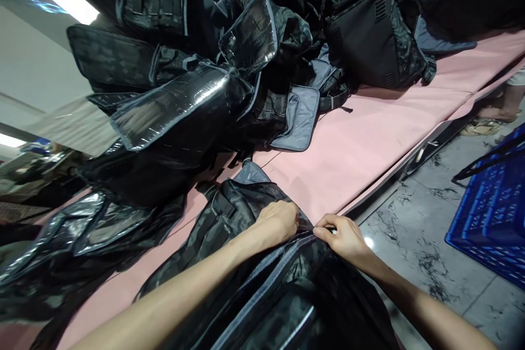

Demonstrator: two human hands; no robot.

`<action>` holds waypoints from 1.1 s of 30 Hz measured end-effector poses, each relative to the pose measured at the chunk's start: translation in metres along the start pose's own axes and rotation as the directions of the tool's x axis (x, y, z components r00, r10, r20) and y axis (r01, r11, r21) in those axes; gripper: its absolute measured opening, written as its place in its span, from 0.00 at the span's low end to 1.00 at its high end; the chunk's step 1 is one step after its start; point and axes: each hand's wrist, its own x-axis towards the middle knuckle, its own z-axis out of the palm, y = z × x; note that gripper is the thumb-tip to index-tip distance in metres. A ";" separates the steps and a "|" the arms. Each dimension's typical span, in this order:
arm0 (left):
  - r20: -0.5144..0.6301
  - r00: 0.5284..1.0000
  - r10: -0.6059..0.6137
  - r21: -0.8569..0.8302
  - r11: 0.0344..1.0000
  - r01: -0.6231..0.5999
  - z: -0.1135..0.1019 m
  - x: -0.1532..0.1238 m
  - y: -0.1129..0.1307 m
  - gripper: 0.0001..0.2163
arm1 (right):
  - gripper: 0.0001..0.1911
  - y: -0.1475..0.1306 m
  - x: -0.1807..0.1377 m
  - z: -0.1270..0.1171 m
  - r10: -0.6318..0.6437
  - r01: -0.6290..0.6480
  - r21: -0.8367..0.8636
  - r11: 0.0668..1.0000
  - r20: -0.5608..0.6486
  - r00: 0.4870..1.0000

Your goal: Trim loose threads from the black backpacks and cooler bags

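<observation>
A dark camouflage backpack [301, 298] lies before me at the edge of the pink-covered table, its grey-edged opening running toward the far end. My left hand [279, 219] is closed on the fabric beside that opening, knuckles up. Close by on the right, my right hand [338, 234] pinches the bag's edge between thumb and fingers at the end of the opening. Whether a zipper pull sits in that pinch is too small to tell. The left hand's fingertips are hidden behind its knuckles.
Several more camouflage bags [371, 38] are piled along the pink table [348, 147], some with silvery lining panels [172, 104] showing. A blue plastic crate [492, 213] stands on the marbled floor [414, 246] at right. Another person's foot [494, 114] shows beyond the table edge.
</observation>
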 end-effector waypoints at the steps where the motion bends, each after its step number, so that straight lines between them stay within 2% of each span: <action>1: -0.008 1.000 -0.004 0.005 1.000 0.004 0.001 0.000 0.000 0.13 | 0.11 -0.001 0.000 0.000 -0.003 0.003 0.003 1.000 0.008 1.000; 7: -0.037 0.999 -0.015 0.065 0.998 0.018 0.001 -0.001 0.004 0.13 | 0.13 0.007 0.000 0.004 -0.016 0.016 0.010 1.000 0.062 0.998; 14: -0.050 0.999 0.010 0.053 0.999 -0.008 0.000 -0.002 0.007 0.13 | 0.12 0.014 0.006 0.012 -0.001 -0.005 0.116 0.993 0.052 0.999; 23: -0.056 0.998 0.032 0.084 0.996 -0.027 0.003 0.000 0.008 0.13 | 0.09 0.009 0.000 0.005 0.005 -0.004 0.069 0.998 -0.014 1.000; 28: -0.075 0.997 0.033 0.083 0.996 -0.027 0.003 -0.001 0.011 0.12 | 0.09 0.016 0.001 0.011 0.017 -0.026 0.249 0.968 0.035 0.999; 33: -0.127 0.991 0.030 0.045 0.999 -0.025 0.005 0.004 0.006 0.12 | 0.11 0.029 -0.002 0.014 0.040 -0.044 0.429 0.902 0.018 0.999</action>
